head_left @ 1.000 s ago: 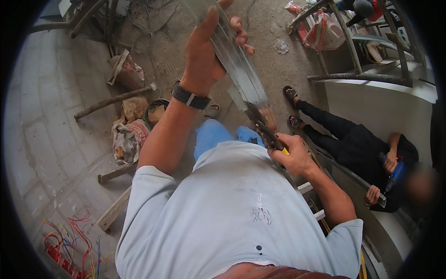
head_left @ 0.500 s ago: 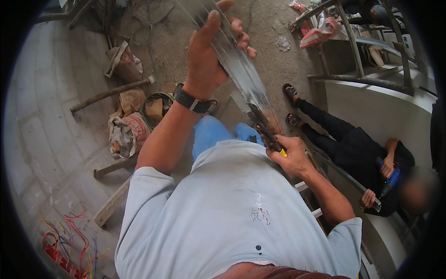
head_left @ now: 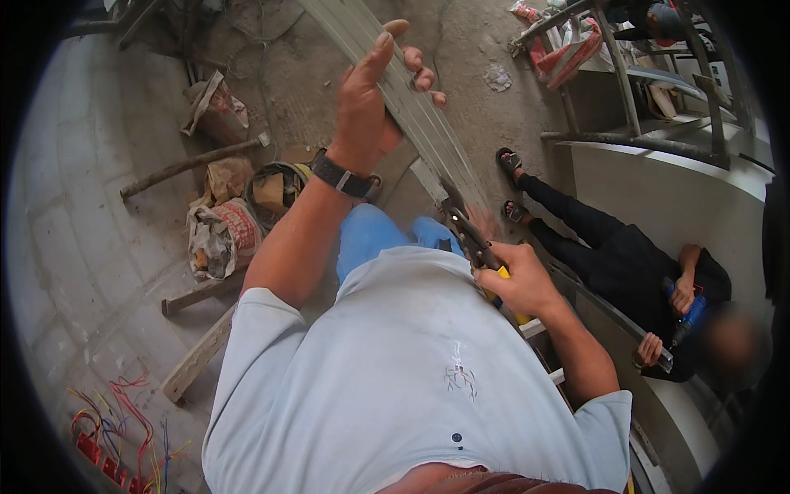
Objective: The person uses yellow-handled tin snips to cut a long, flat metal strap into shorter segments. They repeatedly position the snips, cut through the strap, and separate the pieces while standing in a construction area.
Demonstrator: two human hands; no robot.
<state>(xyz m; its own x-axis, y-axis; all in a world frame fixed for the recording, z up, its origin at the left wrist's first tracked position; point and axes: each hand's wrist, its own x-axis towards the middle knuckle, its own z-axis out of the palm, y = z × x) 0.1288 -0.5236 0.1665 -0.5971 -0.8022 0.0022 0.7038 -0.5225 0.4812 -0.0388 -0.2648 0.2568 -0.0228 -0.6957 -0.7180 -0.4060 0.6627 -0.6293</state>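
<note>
Scene: a person in a pale grey shirt [head_left: 395, 387] stands well above a dusty concrete floor [head_left: 90, 214], looking down over a building site.

Left hand: the left hand [head_left: 370, 99] is raised, its fingers [head_left: 415, 70] wrapped round a long grey metal strip [head_left: 411, 107], thumb along the near edge; a black wristwatch [head_left: 339, 174] sits on the wrist. The hold appears meant to keep the strip steady and lifted clear of the body.

Right hand: the right hand [head_left: 520, 280] is clenched on the yellow handles of tin snips [head_left: 465, 230], the dark blades meeting the strip's lower end; the jaws look closed on the metal, though the exact bite is hard to read.

The strip: it runs from the upper middle of the view down to the snips, held in the air between both hands, resting on nothing.

Below, left: a cement-stained sack [head_left: 222, 235], a bucket [head_left: 271, 193] beside it, a rough wooden pole [head_left: 193, 165] and loose planks [head_left: 197, 354] lie on the floor; a tangle of coloured wires [head_left: 115, 420] sits at the lower edge.

Below, right: another person in black clothes [head_left: 625, 263] sits with legs stretched out, one hand on a blue power drill [head_left: 690, 317], the other at a long metal bar.

Upper right: a metal scaffold frame [head_left: 625, 99] stands by a pale curved wall.
</note>
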